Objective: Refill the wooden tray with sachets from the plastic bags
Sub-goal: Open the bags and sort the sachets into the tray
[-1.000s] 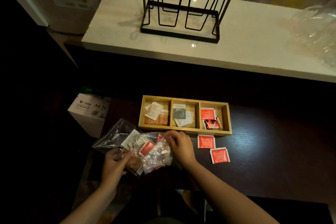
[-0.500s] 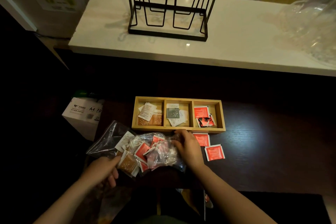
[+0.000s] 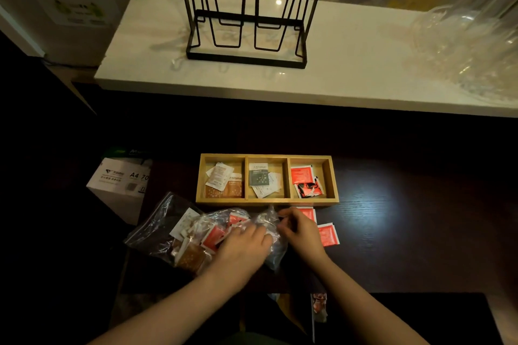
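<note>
The wooden tray [image 3: 267, 200] sat mid-counter, all three compartments only thinly stocked (refilling was judged far from finished). Both the left hand [image 3: 243, 247] and right hand [image 3: 300, 230] gripped the plastic bags [image 3: 196, 235] at the near edge; two red sachets [image 3: 327, 234] lay loose alongside.

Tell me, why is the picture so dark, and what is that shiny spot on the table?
Head view: the room is dim, so the dark table nearly vanishes; the shiny spot right of the wooden tray is glare from a light. The left hand looks blurry, and the wide lens bends the white counter.
</note>
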A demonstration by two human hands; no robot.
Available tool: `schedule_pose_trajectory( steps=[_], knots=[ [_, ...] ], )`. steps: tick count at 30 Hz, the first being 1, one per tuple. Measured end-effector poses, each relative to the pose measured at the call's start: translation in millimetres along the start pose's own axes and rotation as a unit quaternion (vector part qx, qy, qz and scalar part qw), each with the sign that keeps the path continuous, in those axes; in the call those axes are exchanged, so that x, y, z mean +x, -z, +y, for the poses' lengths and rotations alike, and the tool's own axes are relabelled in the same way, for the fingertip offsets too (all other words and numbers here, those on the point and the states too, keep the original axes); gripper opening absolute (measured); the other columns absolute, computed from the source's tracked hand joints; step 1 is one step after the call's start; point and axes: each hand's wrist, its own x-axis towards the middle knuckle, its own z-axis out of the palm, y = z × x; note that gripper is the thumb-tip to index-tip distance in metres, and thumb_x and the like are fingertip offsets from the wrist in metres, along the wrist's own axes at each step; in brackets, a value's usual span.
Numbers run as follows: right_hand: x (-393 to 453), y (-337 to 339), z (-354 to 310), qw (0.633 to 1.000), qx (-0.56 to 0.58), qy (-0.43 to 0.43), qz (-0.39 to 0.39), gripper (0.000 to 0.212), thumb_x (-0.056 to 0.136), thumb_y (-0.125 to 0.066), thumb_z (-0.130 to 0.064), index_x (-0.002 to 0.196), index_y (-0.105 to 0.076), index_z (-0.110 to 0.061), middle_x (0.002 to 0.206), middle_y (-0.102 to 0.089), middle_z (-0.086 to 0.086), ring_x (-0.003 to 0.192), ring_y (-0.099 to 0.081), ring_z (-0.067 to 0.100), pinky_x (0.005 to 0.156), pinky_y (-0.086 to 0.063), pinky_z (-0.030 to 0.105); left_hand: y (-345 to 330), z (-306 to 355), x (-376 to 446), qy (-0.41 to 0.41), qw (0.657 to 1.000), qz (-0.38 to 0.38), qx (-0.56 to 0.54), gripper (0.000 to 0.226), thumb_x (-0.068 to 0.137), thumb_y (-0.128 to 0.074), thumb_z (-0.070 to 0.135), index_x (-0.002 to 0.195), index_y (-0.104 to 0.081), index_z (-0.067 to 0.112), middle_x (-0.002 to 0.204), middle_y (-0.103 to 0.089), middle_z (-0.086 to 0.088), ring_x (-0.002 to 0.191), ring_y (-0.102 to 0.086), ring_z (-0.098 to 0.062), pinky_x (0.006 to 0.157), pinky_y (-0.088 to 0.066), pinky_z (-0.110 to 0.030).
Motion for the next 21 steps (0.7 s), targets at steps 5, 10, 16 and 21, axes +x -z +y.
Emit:
schedule_pose_trajectory(
  steps=[5, 10, 16, 21],
  knots=[
    [8.1, -1.0, -0.4, 0.999, 0.03, -0.027, 0.002, 0.019, 0.081, -0.071, -0.017, 0.093, -0.063, -0.029, 0.082, -0.065, -0.014, 0.076, -0.06, -0.003, 0.065, -0.043, 0.011, -2.1, -12.9, 3.1, 0.009, 1.0, 0.013, -0.004, 0.035, 0.086, -0.054, 0.008, 0.121, -0.05, 0.005, 0.132, -0.051, -0.017, 0.118, -0.051, -0.032, 0.087, -0.049, -0.043],
    [11.7, -3.5, 1.3, 0.997, 0.055, -0.051, 0.01, 0.015, 0.083, -0.067, -0.011, 0.086, -0.065, -0.026, 0.078, -0.065, -0.01, 0.073, -0.06, 0.002, 0.066, -0.045, 0.014, -8.7, -11.2, 6.1, 0.013, 0.999, -0.007, 0.033, 0.042, 0.085, -0.058, 0.012, 0.123, -0.043, 0.005, 0.134, -0.045, -0.017, 0.116, -0.049, -0.034, 0.088, -0.046, -0.045],
    [12.6, -1.0, 0.8, 0.998, 0.044, -0.053, 0.017, 0.014, 0.084, -0.066, -0.011, 0.085, -0.066, -0.025, 0.077, -0.065, -0.01, 0.071, -0.058, 0.0, 0.061, -0.041, 0.009, -10.6, -13.2, 6.6, 0.011, 1.0, 0.003, 0.028, 0.048, 0.082, -0.062, 0.034, 0.118, -0.046, 0.007, 0.124, -0.051, -0.015, 0.109, -0.052, -0.032, 0.08, -0.047, -0.044],
    [12.0, 0.3, -1.7, 0.997, 0.053, -0.057, 0.004, 0.017, 0.086, -0.063, -0.011, 0.083, -0.064, -0.027, 0.083, -0.065, -0.013, 0.078, -0.059, -0.002, 0.066, -0.043, 0.01, -13.3, -3.8, 6.8, 0.005, 0.999, -0.016, 0.051, 0.034, 0.088, -0.035, 0.002, 0.122, -0.041, 0.0, 0.132, -0.043, -0.024, 0.118, -0.045, -0.041, 0.091, -0.042, -0.05]
  ],
)
